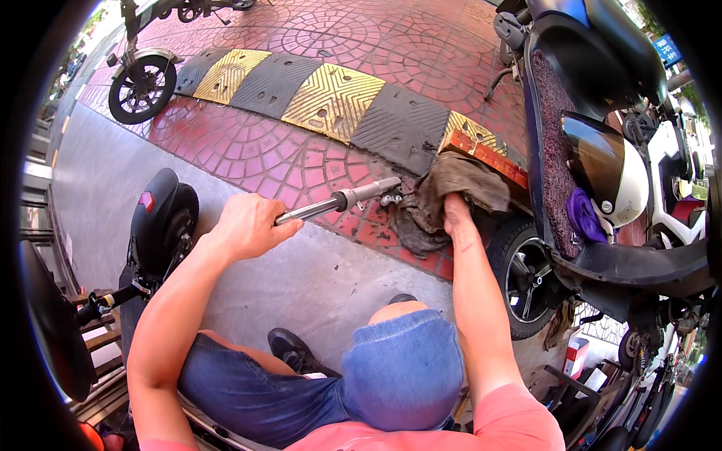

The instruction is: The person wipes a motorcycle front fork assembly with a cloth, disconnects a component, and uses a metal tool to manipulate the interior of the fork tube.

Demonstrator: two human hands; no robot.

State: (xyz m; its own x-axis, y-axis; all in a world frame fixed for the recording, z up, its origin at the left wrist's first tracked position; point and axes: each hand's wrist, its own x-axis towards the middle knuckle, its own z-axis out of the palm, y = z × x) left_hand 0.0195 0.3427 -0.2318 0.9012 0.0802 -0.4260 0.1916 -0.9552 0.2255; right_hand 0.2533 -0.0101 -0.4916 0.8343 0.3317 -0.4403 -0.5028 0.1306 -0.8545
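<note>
My left hand grips the near end of a long grey metal rod that points right, toward a small metal fitting on the ground. My right hand reaches down and clutches a dirty brown rag lying on the red paving next to the rod's tip. My knees in blue denim shorts fill the lower middle, with a black shoe on the grey concrete.
A dark scooter stands at right, its front wheel close to my right arm; a white helmet rests on its footboard. A black-and-yellow speed ramp crosses the paving. Another scooter's rear is at left, and a wheel at top left.
</note>
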